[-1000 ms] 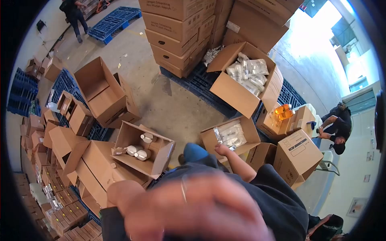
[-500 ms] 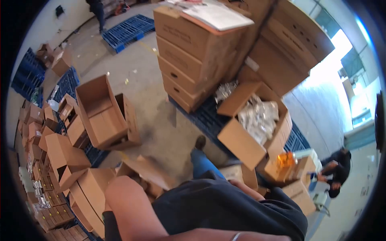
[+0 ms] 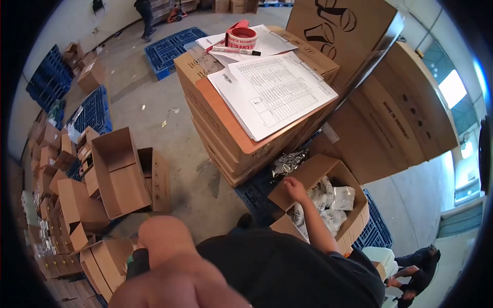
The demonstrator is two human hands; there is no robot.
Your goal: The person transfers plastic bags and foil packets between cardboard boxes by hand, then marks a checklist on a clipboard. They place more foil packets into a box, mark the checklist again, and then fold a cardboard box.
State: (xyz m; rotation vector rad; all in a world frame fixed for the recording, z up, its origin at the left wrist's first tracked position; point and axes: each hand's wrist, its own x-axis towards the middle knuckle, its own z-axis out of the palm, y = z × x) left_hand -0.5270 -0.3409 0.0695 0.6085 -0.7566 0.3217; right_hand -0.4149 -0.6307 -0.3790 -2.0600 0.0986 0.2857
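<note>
My right hand is held over a flap of an open cardboard box, fingers curled in, nothing showing in them. Inside that box lie clear plastic-wrapped packs. Crumpled silver foil lies just beyond the hand. Close to the camera, my left hand is large and blurred at the bottom edge, its fingers hidden. Ahead stands a stack of cartons topped by a brown clipboard with a printed sheet. Behind it are a red-and-white tape roll and a marker.
Large cardboard panels lean at the right. On the left are a tall open carton, many smaller boxes, and blue pallets. Another blue pallet lies behind. One person bends at lower right; another person stands far back.
My right hand has come up from beside my body to over the box flap. The view has shifted, bringing the clipboard and tape fully into sight. My left arm has moved left.
</note>
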